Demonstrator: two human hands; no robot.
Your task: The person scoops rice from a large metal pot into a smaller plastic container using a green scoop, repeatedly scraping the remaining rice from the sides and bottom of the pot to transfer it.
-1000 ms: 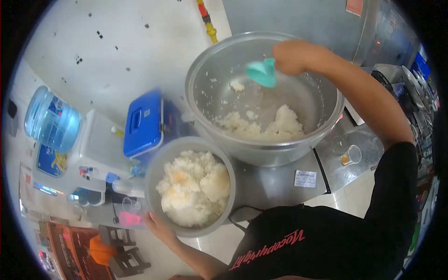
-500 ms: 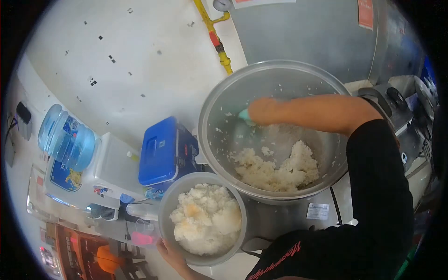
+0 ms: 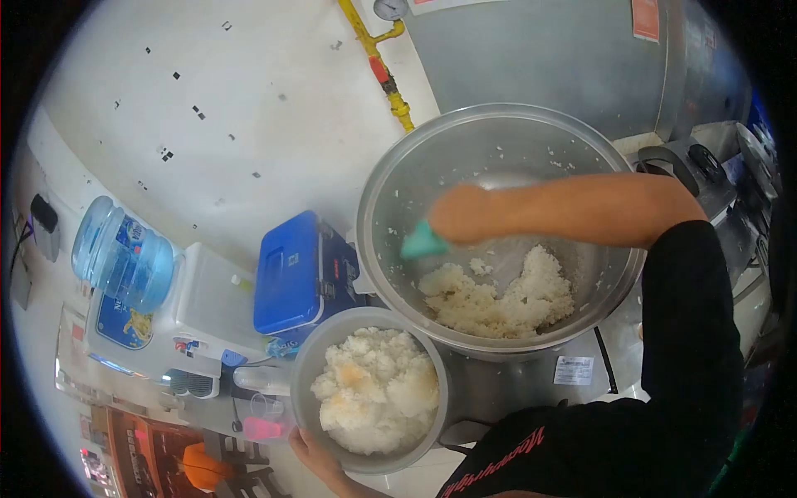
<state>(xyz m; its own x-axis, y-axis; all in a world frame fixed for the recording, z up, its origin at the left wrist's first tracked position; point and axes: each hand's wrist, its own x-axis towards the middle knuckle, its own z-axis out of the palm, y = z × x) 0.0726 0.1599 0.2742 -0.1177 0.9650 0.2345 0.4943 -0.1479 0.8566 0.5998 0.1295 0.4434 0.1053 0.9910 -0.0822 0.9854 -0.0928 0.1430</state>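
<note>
A large metal pot [image 3: 375, 178] holds cooked rice [image 3: 498, 303] heaped toward its near side, with loose grains stuck to its walls. Inside the pot, my right hand [image 3: 462, 214], blurred by motion, is closed round a teal scoop [image 3: 425, 241], above and left of the heap. A smaller grey tub [image 3: 303, 365], piled with white rice [image 3: 378, 390] that has a yellowish patch, sits in front of the pot. My left hand [image 3: 309, 448] is at the tub's lower left rim, its fingers partly hidden against the side.
Left of the pot are a blue cooler box [image 3: 286, 270] and a water dispenser [image 3: 220, 299] with a large bottle [image 3: 129, 257]. A pink cup [image 3: 262, 428] and clear cups [image 3: 261, 379] lie beside the tub. A yellow pipe [image 3: 365, 37] runs down the wall.
My right hand and the teal scoop have moved left and nearer within the pot. The scoop shows more fully. My left hand stays at the tub's rim.
</note>
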